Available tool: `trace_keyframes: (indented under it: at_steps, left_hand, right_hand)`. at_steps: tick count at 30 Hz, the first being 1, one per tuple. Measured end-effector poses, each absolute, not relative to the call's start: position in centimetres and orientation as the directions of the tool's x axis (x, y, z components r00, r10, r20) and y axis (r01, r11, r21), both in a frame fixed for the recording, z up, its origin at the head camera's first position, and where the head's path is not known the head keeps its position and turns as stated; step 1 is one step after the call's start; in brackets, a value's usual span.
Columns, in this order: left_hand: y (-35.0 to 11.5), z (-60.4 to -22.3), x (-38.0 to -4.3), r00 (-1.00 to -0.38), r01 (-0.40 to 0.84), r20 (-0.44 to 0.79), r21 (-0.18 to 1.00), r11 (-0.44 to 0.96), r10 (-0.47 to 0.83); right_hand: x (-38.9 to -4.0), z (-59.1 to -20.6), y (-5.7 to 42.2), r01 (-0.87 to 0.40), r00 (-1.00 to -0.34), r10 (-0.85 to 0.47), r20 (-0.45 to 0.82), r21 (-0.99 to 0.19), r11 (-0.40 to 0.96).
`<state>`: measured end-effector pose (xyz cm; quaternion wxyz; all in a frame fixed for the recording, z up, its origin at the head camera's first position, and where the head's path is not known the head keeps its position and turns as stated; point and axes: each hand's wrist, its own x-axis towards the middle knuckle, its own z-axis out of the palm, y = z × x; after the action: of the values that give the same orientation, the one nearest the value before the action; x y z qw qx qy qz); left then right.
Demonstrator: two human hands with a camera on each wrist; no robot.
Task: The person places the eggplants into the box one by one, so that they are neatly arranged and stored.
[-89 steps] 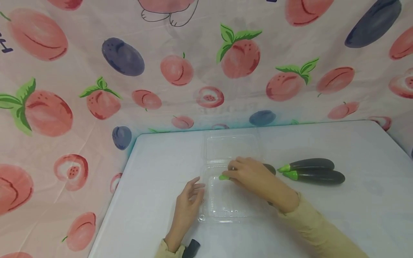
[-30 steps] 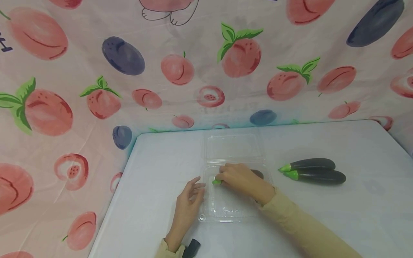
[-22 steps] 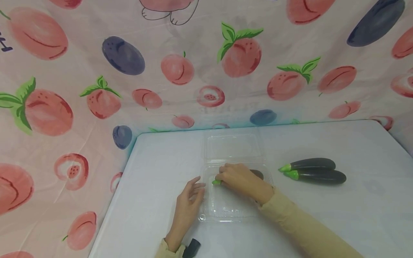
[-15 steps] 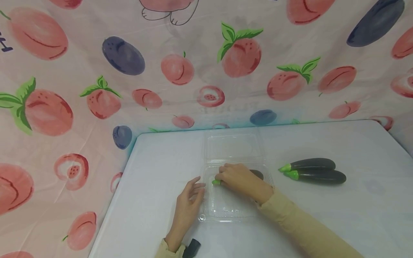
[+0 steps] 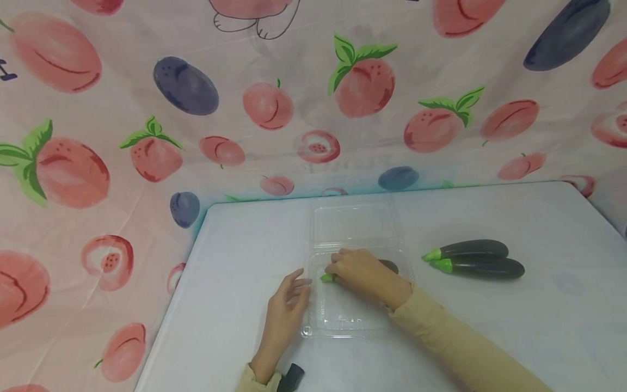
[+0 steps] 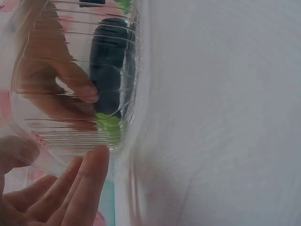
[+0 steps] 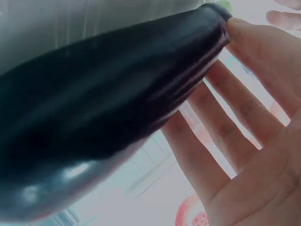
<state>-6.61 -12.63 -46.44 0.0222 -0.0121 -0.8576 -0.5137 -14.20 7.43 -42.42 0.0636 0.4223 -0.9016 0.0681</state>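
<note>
A clear plastic clamshell container [image 5: 338, 321] lies with its lid [image 5: 355, 223] folded back. My right hand [image 5: 367, 275] is over its base, pinching an eggplant [image 5: 389, 265] between thumb and fingers near the green stem. In the right wrist view the dark, glossy eggplant [image 7: 94, 89] runs out from the fingertips. Through the container's ridged wall, the left wrist view shows the same eggplant [image 6: 107, 66] inside. My left hand [image 5: 286, 302] is at the container's left side, its fairly straight fingers [image 6: 91, 176] against the wall. From above, the hand covers most of the eggplant.
Two more eggplants lie side by side right of the container, a rear one [image 5: 475, 249] and a front one [image 5: 482, 268], stems pointing left. A white-covered table [image 5: 235, 245] meets a fruit-print cloth [image 5: 294, 54] behind and at left.
Compared with 3 seconds ago, my right hand has moved left and slightly nearer, bringing the eggplant into the container base. Over the last second it barely moves. My left hand stays in place.
</note>
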Motion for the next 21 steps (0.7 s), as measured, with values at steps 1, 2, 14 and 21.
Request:
trace_keyframes:
  at_steps: [1,2,14,21]
  left_hand:
    - [-12.63,-46.45,-6.6,-0.999,0.044,0.05,0.881,0.471,-0.001]
    - [-12.63,-46.46,-6.59,-0.999,0.044,0.05,0.882,0.469,0.0]
    - [-12.58,-46.32,-6.57,-0.999,0.042,0.05,0.881,0.472,-0.003]
    - [-12.57,-46.23,-6.55,-0.999,0.046,0.05,0.887,0.459,0.003]
  right_hand:
    - [-14.19,-42.45,7.44,-0.771,-0.635,-0.754,0.171,-0.07,0.633]
    - [-14.17,-42.45,7.46,-0.772,-0.634,-0.754,0.173,-0.071,0.632]
    - [-14.01,-42.18,7.46,-0.774,-0.63,-0.758,0.17,-0.061,0.63]
    - [-13.96,-41.96,7.62,-0.765,-0.641,-0.754,0.144,-0.045,0.643]
